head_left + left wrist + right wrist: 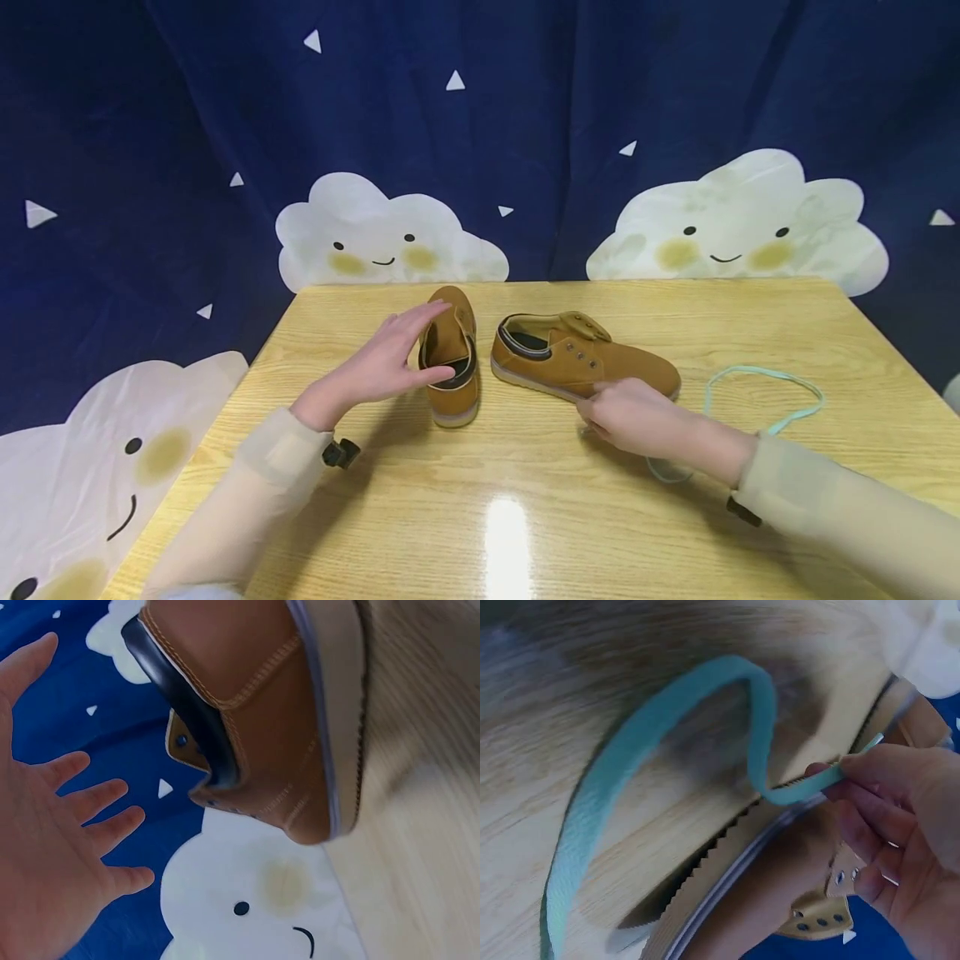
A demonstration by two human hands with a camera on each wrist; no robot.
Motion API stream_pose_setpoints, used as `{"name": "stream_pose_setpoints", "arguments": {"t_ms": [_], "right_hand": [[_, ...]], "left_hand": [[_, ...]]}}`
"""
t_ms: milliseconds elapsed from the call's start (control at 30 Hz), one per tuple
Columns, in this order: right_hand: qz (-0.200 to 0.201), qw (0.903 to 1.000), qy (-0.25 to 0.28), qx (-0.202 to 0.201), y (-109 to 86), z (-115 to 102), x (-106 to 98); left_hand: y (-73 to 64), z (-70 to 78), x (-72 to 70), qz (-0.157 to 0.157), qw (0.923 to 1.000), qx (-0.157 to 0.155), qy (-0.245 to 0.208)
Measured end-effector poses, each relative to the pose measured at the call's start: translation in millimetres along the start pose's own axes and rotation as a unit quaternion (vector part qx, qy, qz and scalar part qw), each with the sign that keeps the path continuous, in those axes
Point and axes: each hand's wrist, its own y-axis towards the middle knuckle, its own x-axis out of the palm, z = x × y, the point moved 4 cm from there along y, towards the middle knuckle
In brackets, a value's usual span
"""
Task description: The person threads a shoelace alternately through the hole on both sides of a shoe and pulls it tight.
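Two brown shoes stand on the wooden table. The left shoe (454, 400) has its toe pointing away and its heel toward me. My left hand (390, 354) is spread above its opening; in the left wrist view the palm and straight fingers (105, 836) are apart from the shoe (277, 720). The right shoe (626, 367) lies sideways, toe to the right, with its tongue folded out and bare eyelets along the side. In front of it, my right hand (637, 417) pinches a mint-green shoelace (660, 720) near its tip between thumb and index finger.
The rest of the lace (765, 371) loops over the table (420, 517) to the right. A dark blue curtain (525, 108) with white smiling clouds hangs behind the table's far edge and along its left side.
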Motion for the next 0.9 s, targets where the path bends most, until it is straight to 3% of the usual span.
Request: {"name": "stream_pose_setpoints", "arguments": {"t_ms": [233,333,567,733,900], "right_hand": [[0.026,0.9959,0.065,0.058,-7.9,8.0,-15.6],[0.029,0.9894,0.108,0.092,-12.2,14.4,-23.4],[0.012,0.9529,0.239,0.187,-22.2,32.2,-41.2],[0.017,0.9283,0.290,0.232,-31.1,46.3,-52.2],[0.046,0.9219,0.297,0.245,-36.8,56.5,-59.2]], "left_hand": [[15.5,17.3,2.7,-0.008,0.9996,0.027,0.008],[22.1,23.0,4.8,-0.013,0.9992,0.036,0.012],[33.7,32.8,9.8,-0.023,0.9983,0.051,0.014],[42.5,43.4,12.7,-0.036,0.9969,0.067,0.018],[50.6,53.5,15.6,-0.053,0.9952,0.079,0.024]]}}
